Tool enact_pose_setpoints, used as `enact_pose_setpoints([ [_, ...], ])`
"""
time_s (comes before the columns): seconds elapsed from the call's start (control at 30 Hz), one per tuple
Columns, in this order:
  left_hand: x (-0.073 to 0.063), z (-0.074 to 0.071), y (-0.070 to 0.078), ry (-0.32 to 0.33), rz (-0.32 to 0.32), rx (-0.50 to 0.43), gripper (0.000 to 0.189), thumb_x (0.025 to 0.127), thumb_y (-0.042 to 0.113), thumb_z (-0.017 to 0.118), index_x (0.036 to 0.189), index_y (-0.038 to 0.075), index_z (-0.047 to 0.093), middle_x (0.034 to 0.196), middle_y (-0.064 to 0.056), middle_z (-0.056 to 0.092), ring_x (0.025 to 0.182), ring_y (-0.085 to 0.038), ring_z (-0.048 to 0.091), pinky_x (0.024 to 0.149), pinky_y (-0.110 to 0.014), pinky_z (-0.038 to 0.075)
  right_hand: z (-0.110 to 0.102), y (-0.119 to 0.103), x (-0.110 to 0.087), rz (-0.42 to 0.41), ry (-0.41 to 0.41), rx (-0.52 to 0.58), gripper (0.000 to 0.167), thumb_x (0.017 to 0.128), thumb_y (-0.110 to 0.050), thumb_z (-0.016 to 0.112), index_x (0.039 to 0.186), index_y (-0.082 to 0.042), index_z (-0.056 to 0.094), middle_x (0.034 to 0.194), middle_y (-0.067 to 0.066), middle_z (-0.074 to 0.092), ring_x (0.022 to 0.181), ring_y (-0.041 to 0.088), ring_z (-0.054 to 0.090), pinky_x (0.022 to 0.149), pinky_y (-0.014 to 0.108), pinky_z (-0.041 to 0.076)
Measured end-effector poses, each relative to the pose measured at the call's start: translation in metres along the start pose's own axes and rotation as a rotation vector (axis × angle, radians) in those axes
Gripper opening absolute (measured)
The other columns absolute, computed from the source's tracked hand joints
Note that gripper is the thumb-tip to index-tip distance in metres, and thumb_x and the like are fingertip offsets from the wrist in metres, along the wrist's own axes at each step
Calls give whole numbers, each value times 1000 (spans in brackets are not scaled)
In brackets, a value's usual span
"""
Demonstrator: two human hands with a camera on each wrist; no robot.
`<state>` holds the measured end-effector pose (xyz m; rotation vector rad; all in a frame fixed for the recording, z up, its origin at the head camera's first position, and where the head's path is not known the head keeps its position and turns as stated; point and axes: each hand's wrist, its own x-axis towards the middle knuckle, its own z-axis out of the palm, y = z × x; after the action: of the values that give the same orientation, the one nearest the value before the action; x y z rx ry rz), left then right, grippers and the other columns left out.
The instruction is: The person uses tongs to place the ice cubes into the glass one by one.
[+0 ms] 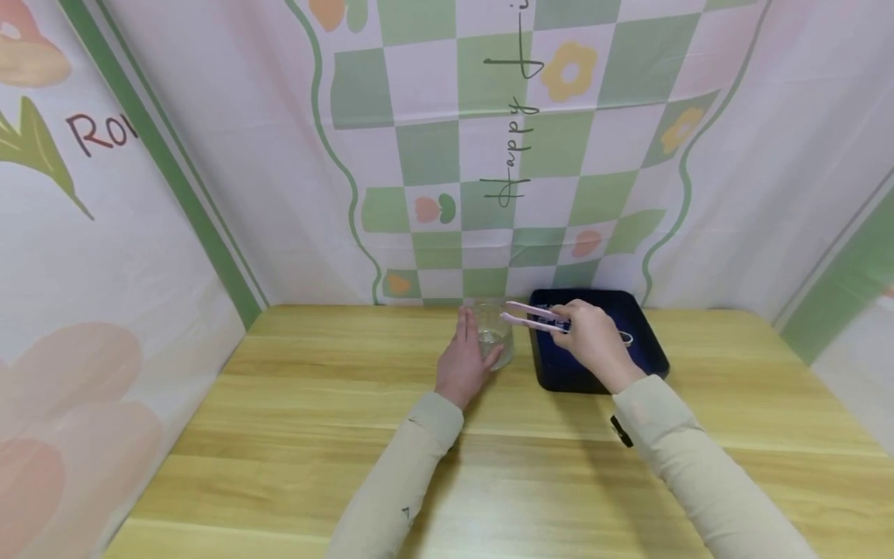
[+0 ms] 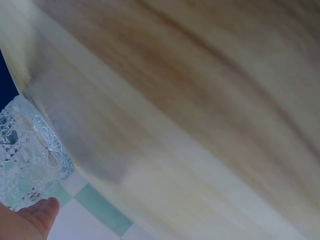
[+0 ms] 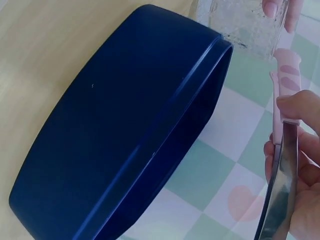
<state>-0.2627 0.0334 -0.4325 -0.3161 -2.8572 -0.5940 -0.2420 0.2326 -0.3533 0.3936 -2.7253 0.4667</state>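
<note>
A clear, patterned glass (image 1: 490,326) stands on the table near the back edge. My left hand (image 1: 464,371) holds it, with the thumb on the near right side and straight fingers along the left. In my right hand (image 1: 595,341) is a pair of metal tongs with pink tips (image 3: 289,75), gripped between thumb and fingers. The tongs (image 1: 538,323) point left, tips apart and close to the glass's upper right side. Nothing shows between the tips. The right hand is over a dark blue tray (image 1: 569,380), and hides part of its inside.
The wooden table (image 1: 293,419) runs up to a fabric backdrop (image 1: 426,93) with green and white checks. To the right of the glass, the tray's raised rim stands close by. A small black object (image 1: 621,432) shows beside the right cuff.
</note>
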Motion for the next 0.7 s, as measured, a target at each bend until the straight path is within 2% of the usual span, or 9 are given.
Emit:
enact_pose_setpoints([
  [0.17, 1, 0, -1, -11, -25, -14, 86, 93, 55, 49, 151, 0, 19, 159, -15, 20, 79, -22, 66, 52, -22, 52, -2, 9, -1, 26, 43, -12, 30, 76, -5, 71, 105, 5, 69, 94, 24, 67, 75, 36, 63, 68, 50, 53],
  [0.33, 3, 0, -2, -21, -42, -10, 87, 92, 57, 49, 152, 1, 18, 160, -14, 19, 79, -21, 66, 50, -21, 50, -6, 21, -3, 106, 21, -29, 32, 78, -7, 70, 107, 7, 68, 96, 28, 65, 76, 39, 62, 69, 53, 52],
  [0.53, 3, -1, -1, -30, -33, 2, 88, 91, 56, 52, 152, 2, 19, 160, -12, 21, 92, -23, 67, 60, -24, 56, -8, 44, -7, 188, 5, -24, 38, 77, -5, 68, 111, 11, 64, 99, 32, 63, 87, 46, 61, 74, 57, 49],
  [0.7, 3, -2, 0, -34, -20, 21, 88, 91, 55, 54, 152, 2, 19, 159, -11, 23, 103, -24, 66, 73, -29, 59, -7, 63, -11, 227, -9, -24, 38, 74, -4, 67, 108, 12, 64, 92, 31, 64, 79, 46, 61, 67, 56, 48],
])
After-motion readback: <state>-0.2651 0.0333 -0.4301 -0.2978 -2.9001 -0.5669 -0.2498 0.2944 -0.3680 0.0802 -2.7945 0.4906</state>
